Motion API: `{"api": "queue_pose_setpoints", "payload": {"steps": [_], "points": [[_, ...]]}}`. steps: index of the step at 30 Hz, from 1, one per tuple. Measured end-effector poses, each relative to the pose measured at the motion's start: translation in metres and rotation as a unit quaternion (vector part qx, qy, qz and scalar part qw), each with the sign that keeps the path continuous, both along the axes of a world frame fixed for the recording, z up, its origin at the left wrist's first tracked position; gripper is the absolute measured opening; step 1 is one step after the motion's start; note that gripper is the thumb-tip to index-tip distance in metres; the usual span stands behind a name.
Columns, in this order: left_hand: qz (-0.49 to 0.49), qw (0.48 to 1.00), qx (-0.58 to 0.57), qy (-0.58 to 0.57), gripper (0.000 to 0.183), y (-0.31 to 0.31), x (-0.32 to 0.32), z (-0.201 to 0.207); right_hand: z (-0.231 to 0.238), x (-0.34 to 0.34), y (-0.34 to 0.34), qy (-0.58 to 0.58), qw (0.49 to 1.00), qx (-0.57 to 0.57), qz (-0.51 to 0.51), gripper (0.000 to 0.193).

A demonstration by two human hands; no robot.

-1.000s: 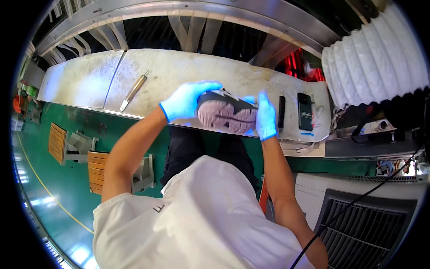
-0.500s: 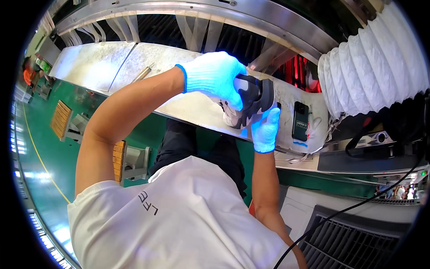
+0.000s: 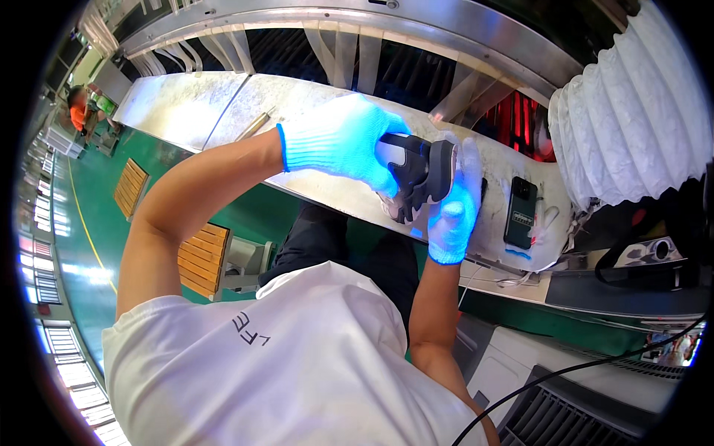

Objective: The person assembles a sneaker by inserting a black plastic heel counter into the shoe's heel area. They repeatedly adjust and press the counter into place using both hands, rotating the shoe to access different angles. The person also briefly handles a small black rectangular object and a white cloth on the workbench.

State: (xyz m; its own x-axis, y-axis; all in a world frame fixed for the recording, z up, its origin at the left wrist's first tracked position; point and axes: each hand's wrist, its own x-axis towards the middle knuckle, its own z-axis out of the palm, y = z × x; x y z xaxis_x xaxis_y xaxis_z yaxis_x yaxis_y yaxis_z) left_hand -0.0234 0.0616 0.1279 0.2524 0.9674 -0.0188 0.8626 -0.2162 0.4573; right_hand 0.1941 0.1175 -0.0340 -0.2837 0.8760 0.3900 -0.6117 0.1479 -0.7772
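A grey and black sneaker (image 3: pixel 411 169) is held above the white worktop by my left hand (image 3: pixel 342 145), which wears a pale glove with a blue cuff and grips the shoe from its left side. The dark end of the sole faces right. Beside that end, my right hand (image 3: pixel 455 212), gloved as well, lies with its fingers stretched out along the sole, palm toward it. Whether the palm actually presses on the sole is hard to see. Blue light falls on both gloves.
A dark phone (image 3: pixel 520 212) lies on the worktop (image 3: pixel 297 100) right of my hands. A thin wooden-handled tool (image 3: pixel 256 125) rests behind my left forearm. Clear strips (image 3: pixel 338 56) hang along the machine opening. A white ribbed duct (image 3: pixel 632 119) bulges in at right.
My right hand has gone from curled at the shoe's lower right to stretched flat beside its sole. The sneaker has turned slightly in my left hand. The whole view has shifted.
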Motion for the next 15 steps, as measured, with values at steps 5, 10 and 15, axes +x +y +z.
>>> {"api": "queue_pose_setpoints", "payload": {"steps": [5, 10, 15], "points": [[-0.001, 1.0, 0.006, 0.008, 0.077, -0.003, 0.002, -0.003, 0.022, 0.005, -0.006, -0.04, 0.998, 0.029, 0.049, 0.129], [-0.028, 0.999, 0.023, 0.034, 0.073, -0.006, -0.007, -0.004, -0.013, -0.027, -0.006, 0.192, 0.979, -0.032, 0.051, 0.111], [-0.027, 0.999, -0.01, 0.024, 0.073, -0.003, 0.002, 0.005, 0.0, -0.022, -0.011, 0.053, 0.995, 0.06, -0.061, 0.117]]}}
